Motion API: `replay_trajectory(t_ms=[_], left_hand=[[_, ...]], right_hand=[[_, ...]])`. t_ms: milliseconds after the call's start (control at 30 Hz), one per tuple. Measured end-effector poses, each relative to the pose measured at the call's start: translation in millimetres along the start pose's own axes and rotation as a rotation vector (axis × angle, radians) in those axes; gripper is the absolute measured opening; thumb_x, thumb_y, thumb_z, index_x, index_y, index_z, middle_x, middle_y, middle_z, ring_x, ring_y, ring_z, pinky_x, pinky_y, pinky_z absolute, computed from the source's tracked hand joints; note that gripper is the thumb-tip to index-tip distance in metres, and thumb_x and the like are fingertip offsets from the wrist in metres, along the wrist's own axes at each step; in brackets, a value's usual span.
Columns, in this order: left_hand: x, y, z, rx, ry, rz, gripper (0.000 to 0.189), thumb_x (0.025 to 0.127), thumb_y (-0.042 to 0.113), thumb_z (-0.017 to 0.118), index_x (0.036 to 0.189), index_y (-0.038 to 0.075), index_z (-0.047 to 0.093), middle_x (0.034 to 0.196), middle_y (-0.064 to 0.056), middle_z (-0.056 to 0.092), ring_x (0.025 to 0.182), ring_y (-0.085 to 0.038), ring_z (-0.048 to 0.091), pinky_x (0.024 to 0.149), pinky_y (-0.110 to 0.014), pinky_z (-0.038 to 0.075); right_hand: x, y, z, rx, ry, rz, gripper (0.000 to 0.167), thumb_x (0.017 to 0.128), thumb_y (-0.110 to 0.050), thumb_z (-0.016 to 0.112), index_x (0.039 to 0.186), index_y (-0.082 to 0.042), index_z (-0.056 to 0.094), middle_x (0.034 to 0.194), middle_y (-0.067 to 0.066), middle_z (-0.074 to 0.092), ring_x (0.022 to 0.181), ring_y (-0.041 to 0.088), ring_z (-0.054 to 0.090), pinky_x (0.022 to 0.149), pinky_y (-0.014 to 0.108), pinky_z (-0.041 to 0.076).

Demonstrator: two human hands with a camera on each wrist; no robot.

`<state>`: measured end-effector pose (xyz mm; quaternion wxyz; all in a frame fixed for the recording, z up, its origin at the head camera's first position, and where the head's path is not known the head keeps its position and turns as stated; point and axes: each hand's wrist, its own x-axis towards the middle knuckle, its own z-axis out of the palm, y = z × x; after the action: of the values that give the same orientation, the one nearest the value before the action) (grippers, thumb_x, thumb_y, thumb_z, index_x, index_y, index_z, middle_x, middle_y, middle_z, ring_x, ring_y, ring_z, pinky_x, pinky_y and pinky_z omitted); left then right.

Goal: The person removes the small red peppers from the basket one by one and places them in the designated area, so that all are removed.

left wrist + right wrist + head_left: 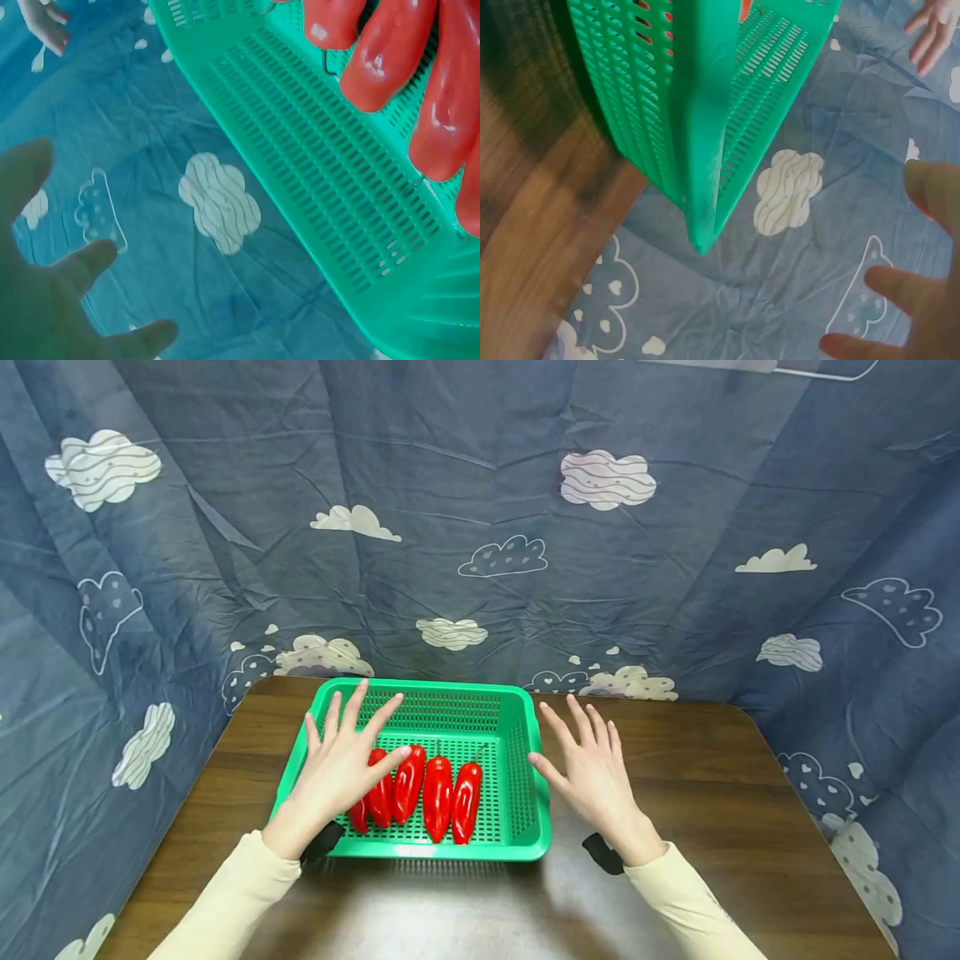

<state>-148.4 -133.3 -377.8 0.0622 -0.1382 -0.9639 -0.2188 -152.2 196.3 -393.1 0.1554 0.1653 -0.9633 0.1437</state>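
A green plastic basket [525, 843] with slotted walls stands on the wooden table, and several glossy red peppers [438, 797] lie side by side in it. Over the basket's left part hovers my left hand [337, 768], fingers spread and holding nothing; it hides part of the leftmost peppers. My right hand [596, 777] is held up just right of the basket, its fingers spread too, with nothing in them. In the left wrist view the peppers [390, 56] show thin dark stems. The right wrist view shows the basket's rim [703, 112] apart from the fingers [904, 289].
The brown wooden table [697, 793] extends to both sides and in front of the basket. A blue-grey cloth [480, 485] with white cloud prints hangs behind the table and along both sides. Dark bands [602, 853] sit at the wrists.
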Motion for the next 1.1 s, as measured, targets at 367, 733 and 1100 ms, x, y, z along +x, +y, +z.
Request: replay_trajectory(t_ms=[367,733,1100], left_hand=[[-7.4,-53.4,-29.3,-0.234,-0.046,-0.004,0.067,0.092,0.030,0.064,0.149,0.011,0.032,0.150,-0.027,0.021,0.133,-0.049,0.025,0.096,-0.068,0.028],[-14.4,-107.1,-38.5,-0.453,-0.157,-0.051,0.067,0.095,0.024,0.060,0.149,0.002,0.026,0.149,-0.027,0.027,0.124,-0.052,0.038,0.093,-0.063,0.036],[-17.9,-136.5,-29.5,-0.687,-0.237,-0.030,0.063,0.098,0.013,0.053,0.149,-0.003,0.019,0.146,-0.033,0.022,0.118,-0.050,0.046,0.090,-0.050,0.045]], right_hand=[[7.1,-4.0,-0.4,0.270,-0.008,-0.119,0.069,0.088,-0.033,0.069,0.146,-0.013,0.038,0.142,0.016,0.040,0.129,0.033,0.038,0.102,0.054,0.030],[14.2,-8.3,2.1,0.505,-0.091,-0.070,0.067,0.088,-0.026,0.069,0.147,-0.018,0.037,0.133,0.009,0.049,0.117,0.030,0.050,0.096,0.048,0.039],[19.4,-14.1,3.5,0.802,-0.198,0.059,0.060,0.091,-0.015,0.067,0.145,-0.014,0.040,0.128,0.018,0.052,0.111,0.032,0.056,0.091,0.047,0.045]])
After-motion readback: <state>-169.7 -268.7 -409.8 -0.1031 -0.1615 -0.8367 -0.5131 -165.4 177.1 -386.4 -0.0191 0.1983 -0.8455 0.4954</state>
